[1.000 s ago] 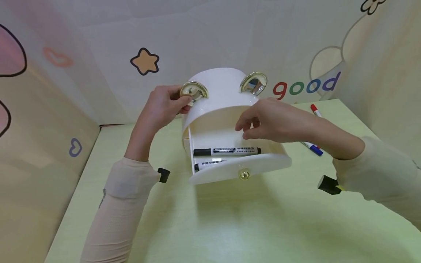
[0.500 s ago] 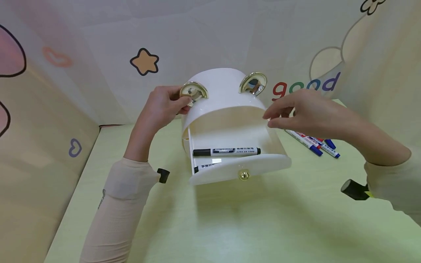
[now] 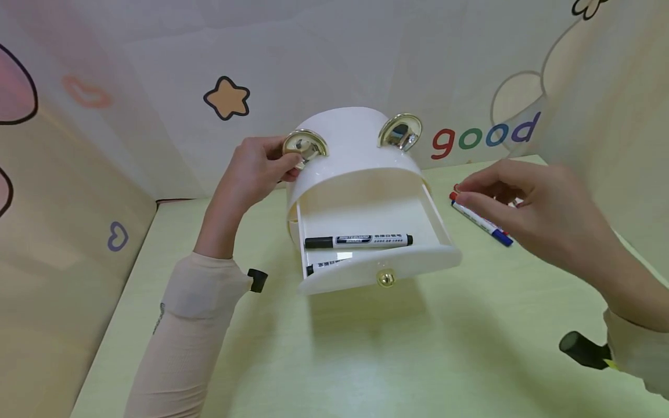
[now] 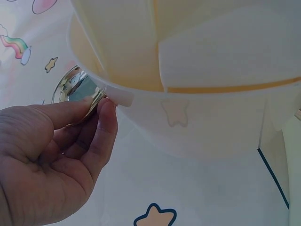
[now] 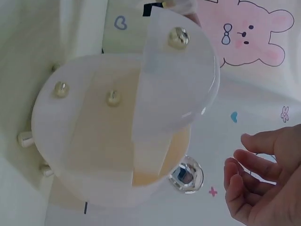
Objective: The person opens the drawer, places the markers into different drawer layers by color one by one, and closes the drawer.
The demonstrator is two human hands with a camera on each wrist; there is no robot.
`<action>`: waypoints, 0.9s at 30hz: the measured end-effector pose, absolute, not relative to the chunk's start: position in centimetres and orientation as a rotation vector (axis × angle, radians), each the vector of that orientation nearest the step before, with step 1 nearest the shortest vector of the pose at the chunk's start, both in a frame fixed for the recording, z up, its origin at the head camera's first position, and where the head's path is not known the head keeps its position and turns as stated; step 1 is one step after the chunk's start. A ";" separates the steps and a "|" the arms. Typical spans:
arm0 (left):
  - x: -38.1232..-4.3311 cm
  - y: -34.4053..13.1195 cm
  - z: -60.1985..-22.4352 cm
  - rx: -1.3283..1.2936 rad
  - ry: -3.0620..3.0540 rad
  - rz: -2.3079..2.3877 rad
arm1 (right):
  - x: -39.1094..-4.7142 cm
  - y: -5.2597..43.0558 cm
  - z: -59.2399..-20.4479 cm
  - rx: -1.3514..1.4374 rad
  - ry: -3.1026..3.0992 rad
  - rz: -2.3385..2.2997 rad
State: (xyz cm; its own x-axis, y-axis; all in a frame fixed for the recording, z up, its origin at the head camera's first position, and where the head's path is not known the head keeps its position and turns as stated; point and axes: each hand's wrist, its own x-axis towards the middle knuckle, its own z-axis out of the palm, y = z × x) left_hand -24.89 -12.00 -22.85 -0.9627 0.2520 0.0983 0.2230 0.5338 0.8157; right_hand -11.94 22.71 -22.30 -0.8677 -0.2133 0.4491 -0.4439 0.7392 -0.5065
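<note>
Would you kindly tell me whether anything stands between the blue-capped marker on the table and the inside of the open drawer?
Yes, the right side wall of the drawer stands between its inside and the blue-capped marker; above the pulled-out part, nothing visible blocks the way.

Head view: moderately bright, diffuse light, source out of frame. Soft shadow on table (image 3: 251,360) below drawer (image 3: 340,277); pale glare patch nearer the camera. Right hand (image 3: 543,215) slightly motion-blurred. Left wrist view: dimmer, left hand (image 4: 51,155) shaded. Right wrist view: hazy, small glint on drawer's edge.
</note>
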 end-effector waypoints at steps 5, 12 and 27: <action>-25.1 -12.0 -22.9 0.417 2.718 1.468 | -9.8 21.5 -23.5 0.471 -2.425 0.991; -25.0 -12.0 -22.9 0.410 2.709 1.463 | -8.2 20.0 -25.2 0.591 -2.256 1.032; -24.9 -12.1 -22.9 0.403 2.712 1.453 | -7.0 16.9 -28.5 0.709 -2.127 0.835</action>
